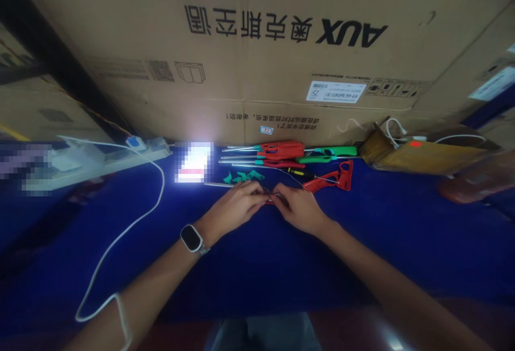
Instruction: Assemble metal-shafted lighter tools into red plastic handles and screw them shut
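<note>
My left hand [241,204], with a watch on its wrist, and my right hand [300,207] meet at the middle of the blue table. The fingers of both are closed on a small red lighter part [270,200], mostly hidden by them. A thin metal tube [217,184] sticks out to the left beyond my left hand. Small green plastic pieces [245,176] lie just behind my left hand. Behind my right hand are a red lighter casing [329,180] and a black and yellow screwdriver [295,172].
Several long-nosed lighters, red ones [281,150] and green ones [336,152], lie along a large cardboard box [249,88]. A bright, blurred screen [194,162] stands left, near a white cable [132,225] and a power strip [151,150]. At right is an open brown carton [422,156].
</note>
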{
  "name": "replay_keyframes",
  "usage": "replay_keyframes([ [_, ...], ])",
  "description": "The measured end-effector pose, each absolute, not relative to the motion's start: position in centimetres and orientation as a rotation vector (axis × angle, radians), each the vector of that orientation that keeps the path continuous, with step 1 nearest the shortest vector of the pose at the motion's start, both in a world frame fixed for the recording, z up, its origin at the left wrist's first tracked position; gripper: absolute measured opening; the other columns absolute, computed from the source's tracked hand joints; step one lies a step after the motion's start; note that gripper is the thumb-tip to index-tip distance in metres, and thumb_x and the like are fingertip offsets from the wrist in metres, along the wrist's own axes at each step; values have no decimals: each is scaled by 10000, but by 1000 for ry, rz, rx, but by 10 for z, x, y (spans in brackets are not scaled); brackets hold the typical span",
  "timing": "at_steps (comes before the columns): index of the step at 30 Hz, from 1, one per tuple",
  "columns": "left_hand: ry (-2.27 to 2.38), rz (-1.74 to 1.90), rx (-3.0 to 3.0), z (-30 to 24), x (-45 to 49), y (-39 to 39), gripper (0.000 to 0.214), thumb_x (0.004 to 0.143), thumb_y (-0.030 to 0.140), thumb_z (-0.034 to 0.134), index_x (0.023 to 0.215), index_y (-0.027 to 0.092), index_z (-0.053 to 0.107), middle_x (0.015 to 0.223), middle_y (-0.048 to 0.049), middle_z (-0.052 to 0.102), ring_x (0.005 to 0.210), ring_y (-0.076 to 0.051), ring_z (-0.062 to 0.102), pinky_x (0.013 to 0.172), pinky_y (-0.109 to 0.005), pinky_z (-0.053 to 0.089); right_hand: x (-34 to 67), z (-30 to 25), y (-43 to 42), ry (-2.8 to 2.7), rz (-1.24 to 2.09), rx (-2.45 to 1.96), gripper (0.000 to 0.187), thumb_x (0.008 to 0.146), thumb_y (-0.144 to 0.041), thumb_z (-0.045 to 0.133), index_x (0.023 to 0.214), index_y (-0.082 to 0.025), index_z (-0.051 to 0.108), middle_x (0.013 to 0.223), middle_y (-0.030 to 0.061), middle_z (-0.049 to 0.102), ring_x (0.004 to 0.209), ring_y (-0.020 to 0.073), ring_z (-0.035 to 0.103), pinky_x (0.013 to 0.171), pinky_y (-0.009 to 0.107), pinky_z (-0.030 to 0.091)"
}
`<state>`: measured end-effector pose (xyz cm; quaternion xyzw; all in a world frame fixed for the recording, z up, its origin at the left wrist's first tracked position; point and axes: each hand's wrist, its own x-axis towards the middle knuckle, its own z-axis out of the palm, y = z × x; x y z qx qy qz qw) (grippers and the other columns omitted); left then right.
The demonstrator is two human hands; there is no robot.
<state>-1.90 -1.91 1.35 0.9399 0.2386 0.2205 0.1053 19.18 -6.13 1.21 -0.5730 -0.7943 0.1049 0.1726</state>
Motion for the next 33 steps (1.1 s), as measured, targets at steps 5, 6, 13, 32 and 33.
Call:
replay_keyframes([
  [5, 737, 813, 2507, 6, -23, -13, 191, 945, 200, 624, 1124, 204, 688, 1013, -49, 687, 938, -179, 642, 852, -345, 538, 190, 12, -62, -2268, 264, -1661, 132, 990, -308, 480, 1013, -234, 587, 826, 6, 732, 710, 183, 686, 583, 255, 286],
  [6, 728, 829, 2470, 6, -24, -12, 168, 941, 201, 631, 1094, 198, 699, 997, -50, 695, 924, -175, 645, 834, -336, 540, 190, 12, -62, -2275, 260, -1661, 132, 990, -304, 476, 1011, -234, 587, 829, 7, 732, 707, 183, 684, 583, 257, 284],
  [13, 761, 846, 2356, 8, -22, -10, 74, 897, 175, 688, 945, 195, 741, 880, -30, 714, 810, -156, 663, 731, -293, 525, 190, 14, -63, -2281, 244, -1648, 146, 994, -303, 453, 1002, -232, 580, 864, 13, 734, 709, 174, 678, 583, 266, 281],
  [32, 684, 564, 2790, 18, -19, -14, 231, 958, 97, 525, 825, 167, 699, 853, -56, 656, 865, -204, 598, 820, -362, 495, 188, 15, -63, -2334, 225, -1657, 139, 991, -286, 454, 992, -221, 576, 885, 26, 736, 718, 178, 675, 581, 269, 288],
  [33, 687, 562, 2785, 18, -19, -15, 231, 956, 92, 524, 832, 167, 703, 861, -58, 659, 874, -206, 601, 824, -363, 499, 188, 15, -63, -2337, 224, -1657, 141, 994, -288, 451, 992, -221, 576, 889, 27, 736, 719, 179, 675, 580, 270, 288],
])
